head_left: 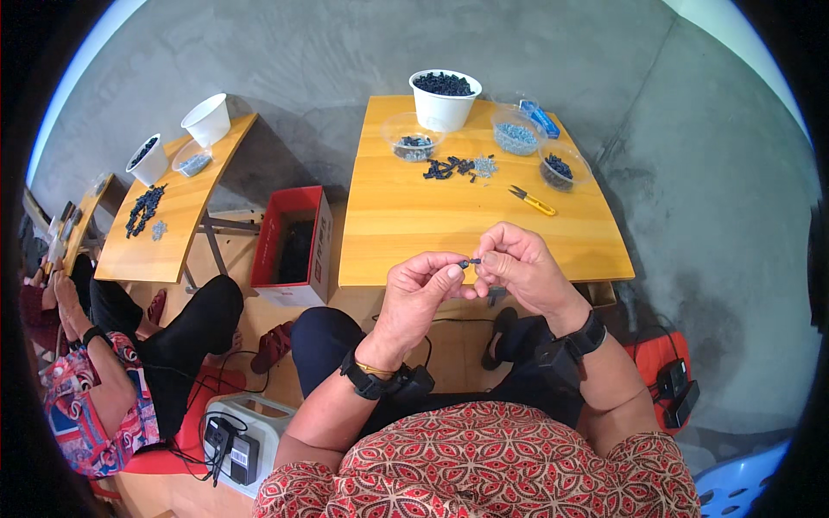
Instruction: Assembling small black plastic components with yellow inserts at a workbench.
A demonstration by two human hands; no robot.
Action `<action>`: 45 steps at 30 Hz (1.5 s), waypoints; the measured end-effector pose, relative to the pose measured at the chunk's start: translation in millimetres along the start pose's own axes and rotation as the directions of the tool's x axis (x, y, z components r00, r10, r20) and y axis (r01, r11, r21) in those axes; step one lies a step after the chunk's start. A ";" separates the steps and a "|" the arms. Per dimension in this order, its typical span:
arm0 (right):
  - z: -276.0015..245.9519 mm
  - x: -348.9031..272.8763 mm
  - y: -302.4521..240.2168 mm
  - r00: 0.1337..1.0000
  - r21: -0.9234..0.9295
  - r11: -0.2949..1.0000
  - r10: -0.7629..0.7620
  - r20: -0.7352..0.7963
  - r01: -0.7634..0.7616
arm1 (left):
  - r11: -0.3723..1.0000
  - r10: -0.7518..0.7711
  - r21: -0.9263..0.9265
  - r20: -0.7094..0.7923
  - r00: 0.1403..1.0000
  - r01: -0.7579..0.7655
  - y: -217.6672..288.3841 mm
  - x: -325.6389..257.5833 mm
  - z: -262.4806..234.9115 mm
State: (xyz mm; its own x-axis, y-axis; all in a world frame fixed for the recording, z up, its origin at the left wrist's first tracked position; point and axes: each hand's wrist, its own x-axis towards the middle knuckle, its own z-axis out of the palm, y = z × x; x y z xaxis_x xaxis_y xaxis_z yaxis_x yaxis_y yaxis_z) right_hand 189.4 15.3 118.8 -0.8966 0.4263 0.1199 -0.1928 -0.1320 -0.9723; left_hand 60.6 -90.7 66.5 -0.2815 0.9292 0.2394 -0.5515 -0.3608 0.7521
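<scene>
In front of the table's near edge, my left hand pinches a small dark piece between thumb and forefinger. Facing it, my right hand pinches a second small dark piece. The two pieces meet or nearly meet between my fingertips; they are too small to tell whether they are joined. Beyond my hands on the wooden table lie a loose pile of dark pieces and a pile of small grey pieces. Yellow-handled thread snips rest to their right.
A white tub of dark pieces stands at the back, near clear bowls of grey pieces, dark pieces and mixed pieces. A blue box lies behind. Left are an open red carton and a co-worker's table.
</scene>
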 end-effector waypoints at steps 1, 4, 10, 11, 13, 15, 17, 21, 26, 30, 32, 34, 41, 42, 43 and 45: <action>-0.4 0.4 0.0 1.000 -0.009 1.000 0.000 0.014 0.000 | 1.000 -0.002 0.000 0.000 1.000 0.002 -0.1 0.0 -0.1; 1.0 2.5 -1.8 0.999 -0.050 0.999 0.016 0.037 -0.014 | 1.000 -0.007 0.000 -0.010 1.000 0.007 -0.8 -0.6 -1.9; 1.8 2.8 -3.4 0.999 -0.107 0.994 0.036 0.029 -0.032 | 0.998 -0.051 0.044 -0.024 0.998 0.052 2.8 -1.0 -1.2; 2.5 2.5 -3.0 0.999 -0.105 0.994 0.038 0.029 -0.035 | 0.994 -0.012 0.106 -0.042 0.999 0.017 2.5 -0.7 0.0; 5.6 1.7 -0.7 0.994 -0.045 0.995 0.088 -0.058 -0.090 | 0.986 0.025 0.167 -0.061 0.998 -0.015 1.7 -1.4 1.5; 7.5 1.9 0.6 0.994 0.009 0.996 0.088 -0.069 -0.088 | 0.909 0.199 0.379 -0.029 0.980 -0.173 0.4 -1.8 3.1; 10.2 2.3 2.5 0.993 0.062 0.995 0.088 -0.080 -0.084 | 0.886 0.248 0.412 -0.028 0.968 -0.215 -2.1 -2.0 3.2; 19.3 9.3 17.5 0.989 0.092 0.996 0.026 -0.147 -0.012 | 0.695 0.461 0.615 0.014 0.887 -0.371 -4.7 0.7 5.2; 12.4 11.5 29.4 0.981 -0.083 0.996 -0.022 -0.195 0.006 | 0.857 0.238 0.498 -0.152 0.959 -0.134 -4.1 0.5 -1.8; 1.1 7.8 13.2 0.983 -0.344 0.936 0.008 -0.183 -0.072 | 0.977 -0.075 0.181 -0.190 0.979 0.110 -2.8 1.7 -13.8; 1.4 5.1 11.3 0.988 -0.530 0.848 -0.096 -0.125 0.016 | 0.985 -0.105 0.119 -0.180 0.978 0.127 -0.6 2.5 -16.1; 5.3 4.4 10.3 0.955 -0.759 0.620 -0.295 0.009 0.199 | 0.987 -0.139 0.057 -0.161 0.977 0.149 0.0 2.7 -17.3; 6.3 7.4 12.2 0.911 -0.856 0.413 -0.386 0.146 0.312 | 0.980 -0.193 -0.060 -0.116 0.974 0.188 0.2 6.9 -14.2; 5.8 7.5 13.4 0.908 -0.845 0.436 -0.399 0.126 0.308 | 0.969 -0.211 -0.159 -0.128 0.969 0.190 1.4 8.2 -12.7; 5.6 7.6 14.4 0.905 -0.835 0.458 -0.412 0.105 0.306 | 0.969 -0.210 -0.156 -0.124 0.970 0.190 3.2 8.9 -11.9; 6.9 6.7 16.6 0.907 -0.814 0.506 -0.417 0.061 0.287 | 0.941 -0.203 -0.283 -0.042 0.978 0.184 6.1 9.2 -11.7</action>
State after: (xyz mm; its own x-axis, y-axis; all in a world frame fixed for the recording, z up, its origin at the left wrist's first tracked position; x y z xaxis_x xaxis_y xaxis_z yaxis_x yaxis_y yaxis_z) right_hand 177.4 9.8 104.8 -0.7571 0.3872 0.5262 -0.0304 0.7837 -0.6203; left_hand 45.5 -85.2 66.1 -0.1962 0.9790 0.0552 -0.7928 -0.1916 0.5786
